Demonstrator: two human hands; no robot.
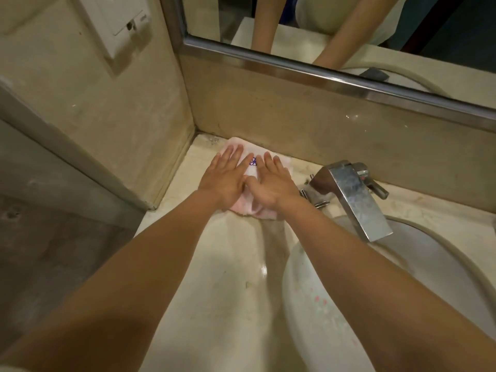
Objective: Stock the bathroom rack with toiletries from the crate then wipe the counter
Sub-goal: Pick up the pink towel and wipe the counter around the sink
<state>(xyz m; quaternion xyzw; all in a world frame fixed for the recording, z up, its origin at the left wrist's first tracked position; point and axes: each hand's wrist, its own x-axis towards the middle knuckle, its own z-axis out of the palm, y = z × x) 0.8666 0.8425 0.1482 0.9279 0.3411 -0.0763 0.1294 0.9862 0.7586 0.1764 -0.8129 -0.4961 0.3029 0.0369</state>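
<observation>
On the cream marble worktop (pixel 230 251), the left hand (pixel 224 181) and the right hand (pixel 271 186) lie side by side, fingers (pixel 233 157) straight and flat. They press the soft pink-and-white cloth (pixel 251 169), which lies under them and reaches just beyond. It looks light and limp, so flat palm pressure probably suits it better than pinching.

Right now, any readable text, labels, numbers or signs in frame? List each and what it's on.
Nothing legible, two marks only:
On the pink cloth: a blue-purple stitched mark between the left hand and right hand, partly covered, unreadable.
On the wall socket plate: small grey print near one corner, too small to read.
</observation>
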